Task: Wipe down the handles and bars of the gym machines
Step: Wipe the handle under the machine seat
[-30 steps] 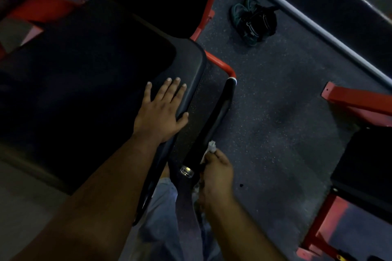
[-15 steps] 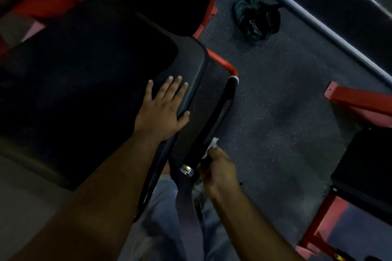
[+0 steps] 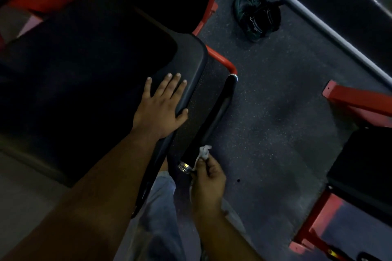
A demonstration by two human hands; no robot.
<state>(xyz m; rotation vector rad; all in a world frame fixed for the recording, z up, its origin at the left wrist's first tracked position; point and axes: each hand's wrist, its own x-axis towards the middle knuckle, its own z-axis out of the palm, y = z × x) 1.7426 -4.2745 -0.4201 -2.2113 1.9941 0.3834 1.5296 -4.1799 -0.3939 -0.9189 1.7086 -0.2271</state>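
Note:
A black foam-covered handle (image 3: 214,118) runs from a red bent tube (image 3: 220,59) down to a chrome end cap (image 3: 184,167). My right hand (image 3: 209,180) grips a small crumpled white cloth (image 3: 204,151) against the handle's lower end, just beside the cap. My left hand (image 3: 162,107) rests flat with fingers spread on the corner of the black padded seat (image 3: 84,65) to the left of the handle.
A pair of dark shoes (image 3: 257,14) lies on the speckled rubber floor (image 3: 275,123) at the upper right, near a grey rail (image 3: 318,21). Red frame parts (image 3: 356,99) and another black pad (image 3: 369,163) of a neighbouring machine stand at the right edge.
My right hand with the cloth has slid a little along the lower end of the handle and sits near the chrome cap again. My left hand has stayed flat on the seat.

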